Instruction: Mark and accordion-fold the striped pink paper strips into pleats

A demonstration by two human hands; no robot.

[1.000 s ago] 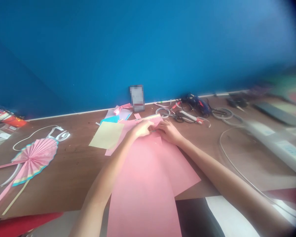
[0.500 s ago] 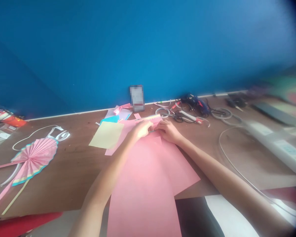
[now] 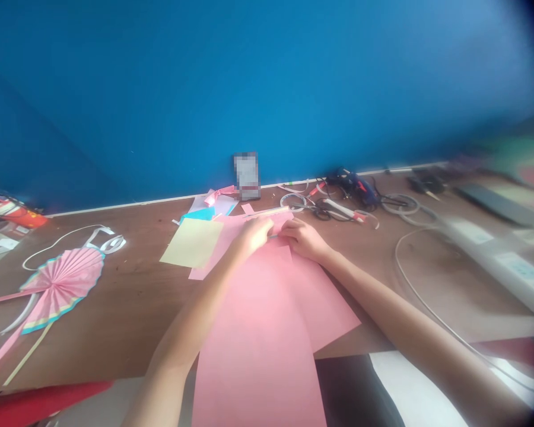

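Note:
A long sheet of pink paper [image 3: 258,332] runs from my hands down over the near edge of the table. My left hand [image 3: 257,233] and my right hand [image 3: 306,237] both grip its far end, which looks folded, with fingers bent close together. Under it another pink sheet [image 3: 327,296] shows to the right, and more pink paper peeks out at the left. A pale yellow sheet [image 3: 191,243] lies just left of my left hand. Beyond it are blue paper [image 3: 199,214] and a crumpled pink scrap [image 3: 218,194].
A pleated pink paper fan [image 3: 66,284] with strips lies at the left. A phone-like device [image 3: 247,176] leans on the blue wall [image 3: 267,89]. At the back right are a glue gun [image 3: 356,187] and cables; a white power strip [image 3: 493,261] is at the right.
My right hand's fingers have curled in slightly on the folded end. The pink paper and my left hand stay almost in place.

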